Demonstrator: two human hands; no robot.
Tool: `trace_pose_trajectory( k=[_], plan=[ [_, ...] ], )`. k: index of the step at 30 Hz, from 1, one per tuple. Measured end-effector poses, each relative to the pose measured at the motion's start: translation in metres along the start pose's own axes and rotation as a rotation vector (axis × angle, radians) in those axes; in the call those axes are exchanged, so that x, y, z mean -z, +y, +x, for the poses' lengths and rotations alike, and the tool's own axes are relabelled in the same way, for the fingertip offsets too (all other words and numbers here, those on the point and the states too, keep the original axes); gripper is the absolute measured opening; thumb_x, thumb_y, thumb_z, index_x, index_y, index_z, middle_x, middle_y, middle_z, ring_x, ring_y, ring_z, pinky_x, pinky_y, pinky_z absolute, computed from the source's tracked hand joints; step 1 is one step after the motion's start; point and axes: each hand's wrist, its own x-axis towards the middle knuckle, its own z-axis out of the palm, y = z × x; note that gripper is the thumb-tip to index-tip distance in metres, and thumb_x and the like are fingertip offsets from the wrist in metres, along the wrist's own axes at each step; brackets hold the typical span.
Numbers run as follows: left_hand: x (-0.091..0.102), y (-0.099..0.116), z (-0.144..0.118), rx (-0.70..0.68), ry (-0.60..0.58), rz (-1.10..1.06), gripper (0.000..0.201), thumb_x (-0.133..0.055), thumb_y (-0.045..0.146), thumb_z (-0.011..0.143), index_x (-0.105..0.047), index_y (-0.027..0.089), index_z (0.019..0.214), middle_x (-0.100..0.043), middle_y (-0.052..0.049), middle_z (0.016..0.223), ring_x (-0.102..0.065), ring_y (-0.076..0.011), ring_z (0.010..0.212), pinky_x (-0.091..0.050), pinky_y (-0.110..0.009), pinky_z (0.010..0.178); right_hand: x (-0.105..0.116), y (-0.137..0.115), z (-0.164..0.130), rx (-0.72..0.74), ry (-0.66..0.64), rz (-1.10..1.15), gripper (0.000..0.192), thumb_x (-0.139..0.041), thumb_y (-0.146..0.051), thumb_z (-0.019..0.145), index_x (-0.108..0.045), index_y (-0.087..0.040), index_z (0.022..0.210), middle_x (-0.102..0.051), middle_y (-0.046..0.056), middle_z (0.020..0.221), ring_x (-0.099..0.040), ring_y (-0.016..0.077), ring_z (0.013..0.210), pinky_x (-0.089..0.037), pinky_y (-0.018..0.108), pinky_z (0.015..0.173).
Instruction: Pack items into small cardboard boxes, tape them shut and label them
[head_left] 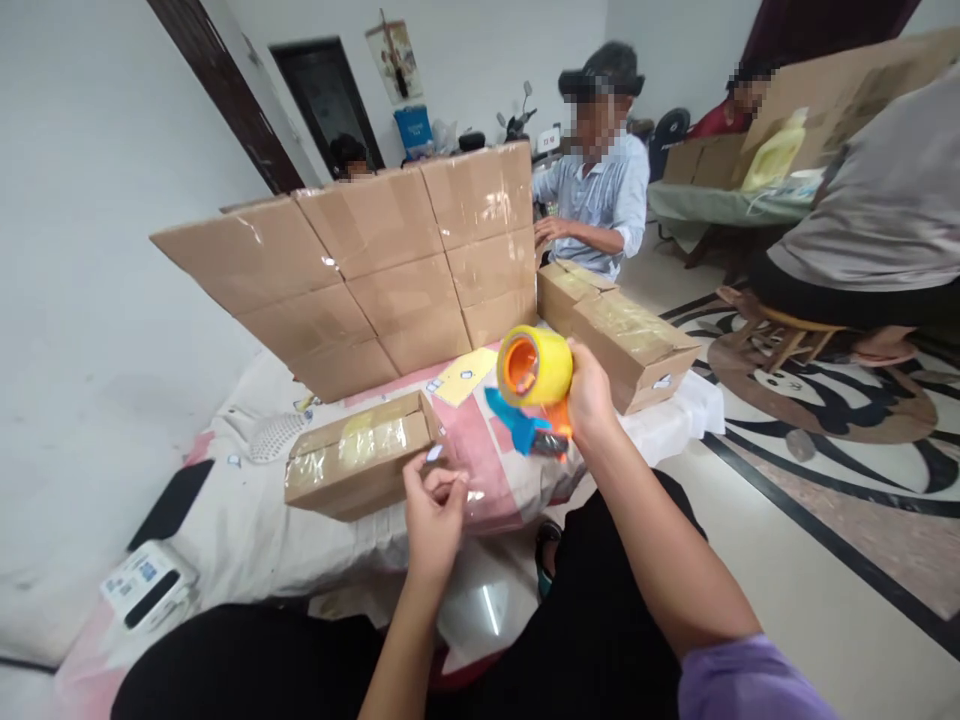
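My right hand (pixel 589 395) grips a tape dispenser (pixel 517 425) with a blue and orange body, raised above the near edge of the table. On it sits a thick roll of yellow tape (pixel 551 365) with an orange core. My left hand (pixel 435 505) is closed in a pinch, with a glossy strip of clear tape (pixel 474 495) at its fingertips. Right beside that hand lies a long cardboard box (pixel 360 450), taped along its top. Behind it, a large cardboard panel (pixel 397 260) of joined sections stands upright.
Another taped box (pixel 630 330) lies at the right of the cloth-covered table (pixel 240 530). A yellow card (pixel 465 375), a white perforated piece (pixel 279 436) and a white device (pixel 150 585) rest on the cloth. A person (pixel 600 190) is behind the panel; others sit farther right.
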Motion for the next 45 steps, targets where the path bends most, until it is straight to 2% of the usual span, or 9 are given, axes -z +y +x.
trace_pose_trajectory(
  k=[7, 12, 19, 25, 29, 35, 38, 40, 45],
  plan=[
    [0.014, 0.024, 0.008, 0.000, 0.124, -0.144, 0.069, -0.083, 0.034, 0.074, -0.036, 0.025, 0.123, -0.072, 0.003, 0.083, -0.070, -0.0137, 0.059, -0.060, -0.029, 0.068, -0.012, 0.084, 0.037, 0.024, 0.021, -0.697, 0.042, -0.047, -0.064, 0.091, -0.055, -0.023, 0.088, -0.062, 0.003, 0.083, -0.060, 0.0221, 0.086, -0.053, 0.035, 0.081],
    [0.034, 0.035, 0.020, -0.037, 0.132, -0.118, 0.068, -0.081, 0.035, 0.076, -0.037, 0.024, 0.127, -0.073, 0.001, 0.087, -0.069, -0.0126, 0.057, -0.060, -0.027, 0.064, -0.016, 0.087, 0.022, 0.065, 0.230, -0.857, 0.043, -0.056, -0.051, 0.086, -0.058, -0.016, 0.111, -0.059, 0.018, 0.118, -0.045, 0.0374, 0.126, -0.031, 0.059, 0.110],
    [0.051, 0.057, 0.027, -0.057, 0.092, -0.088, 0.066, -0.079, 0.036, 0.080, -0.040, 0.024, 0.130, -0.075, 0.000, 0.087, -0.071, -0.0152, 0.060, -0.062, -0.030, 0.064, -0.061, 0.050, -0.080, 0.578, -0.651, -0.812, 0.010, -0.068, -0.034, 0.089, -0.070, -0.025, 0.093, -0.057, 0.005, 0.095, -0.053, 0.0254, 0.100, -0.044, 0.045, 0.094],
    [0.113, 0.073, 0.033, -0.033, 0.388, 0.113, 0.072, -0.082, 0.039, 0.078, -0.046, 0.026, 0.139, -0.075, -0.010, 0.120, -0.072, -0.0150, 0.064, -0.058, -0.027, 0.061, -0.108, 0.013, -0.095, 0.516, -0.602, -0.709, 0.012, -0.066, -0.025, 0.091, -0.069, -0.027, 0.080, -0.055, 0.005, 0.092, -0.054, 0.0254, 0.098, -0.044, 0.047, 0.093],
    [0.163, 0.069, 0.040, -0.216, 0.605, 0.177, 0.064, -0.076, 0.036, 0.084, -0.047, 0.025, 0.140, -0.076, -0.009, 0.122, -0.069, -0.0132, 0.072, -0.048, -0.023, 0.060, -0.152, 0.030, -0.072, 0.359, -0.735, -0.888, 0.009, -0.069, -0.027, 0.087, -0.072, -0.024, 0.079, -0.057, 0.005, 0.098, -0.054, 0.0258, 0.105, -0.040, 0.049, 0.101],
    [0.158, 0.051, 0.049, -0.345, 0.026, 0.567, 0.045, -0.069, 0.030, 0.088, -0.064, 0.034, 0.133, -0.079, -0.003, 0.115, -0.071, -0.0212, 0.080, -0.049, -0.029, 0.067, -0.196, 0.099, -0.051, 0.408, -0.702, -1.548, 0.009, -0.070, -0.024, 0.081, -0.070, -0.018, 0.088, -0.054, 0.013, 0.114, -0.045, 0.0331, 0.112, -0.037, 0.050, 0.095],
    [0.152, 0.043, 0.052, -0.288, -0.020, 0.644, 0.037, -0.067, 0.033, 0.089, -0.069, 0.035, 0.126, -0.080, -0.002, 0.110, -0.073, -0.0260, 0.084, -0.049, -0.031, 0.068, -0.190, 0.091, -0.040, 0.599, -0.432, -1.611, 0.054, -0.079, -0.025, 0.072, -0.062, -0.016, 0.122, -0.049, 0.020, 0.129, -0.042, 0.0377, 0.117, -0.035, 0.054, 0.098],
    [0.152, 0.041, 0.051, -0.265, 0.016, 0.594, 0.032, -0.067, 0.036, 0.089, -0.072, 0.033, 0.120, -0.081, -0.003, 0.105, -0.073, -0.0253, 0.078, -0.049, -0.031, 0.066, -0.179, 0.073, -0.039, 0.703, -0.377, -1.501, 0.056, -0.077, -0.024, 0.075, -0.059, -0.017, 0.127, -0.053, 0.019, 0.127, -0.045, 0.0374, 0.118, -0.035, 0.055, 0.100],
    [0.139, 0.048, 0.039, -0.254, -0.058, 0.243, 0.022, -0.061, 0.041, 0.094, -0.074, 0.024, 0.089, -0.079, -0.004, 0.085, -0.072, -0.0202, 0.073, -0.049, -0.026, 0.066, -0.150, 0.047, -0.083, 0.538, -1.024, -0.958, 0.026, -0.074, -0.032, 0.087, -0.068, -0.024, 0.111, -0.066, 0.007, 0.104, -0.061, 0.0242, 0.098, -0.048, 0.040, 0.089]
  ],
)
